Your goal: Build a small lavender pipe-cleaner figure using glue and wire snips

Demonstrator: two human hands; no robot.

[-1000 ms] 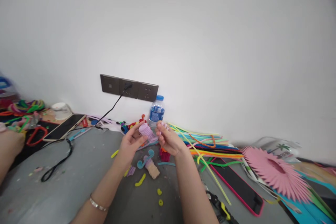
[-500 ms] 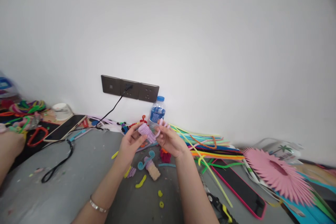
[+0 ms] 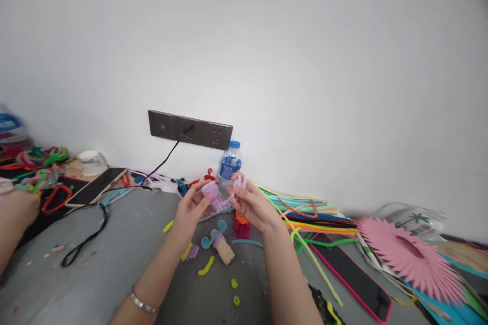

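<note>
My left hand (image 3: 190, 210) is closed round a lilac coil of pipe cleaner (image 3: 210, 192), held above the grey table (image 3: 125, 244). My right hand (image 3: 253, 205) pinches the loose lilac end of that pipe cleaner (image 3: 239, 181) beside the coil. Below the hands lie a small beige and lilac coiled piece with a blue curl (image 3: 219, 242), a red and orange fuzzy piece (image 3: 241, 226) and yellow scraps (image 3: 206, 265).
A water bottle (image 3: 230, 162) stands by the wall under brown sockets (image 3: 189, 129) with a black cable (image 3: 99, 216). Several coloured pipe cleaners (image 3: 308, 210), a pink-edged phone (image 3: 353, 271) and a pink paper fan (image 3: 409, 256) lie right. Another phone (image 3: 96, 185), red scissors (image 3: 55, 197) and another person's arm (image 3: 13, 223) are left.
Both hands have stayed together and risen slightly. My right hand has brought the loose lilac end up and over beside the coil.
</note>
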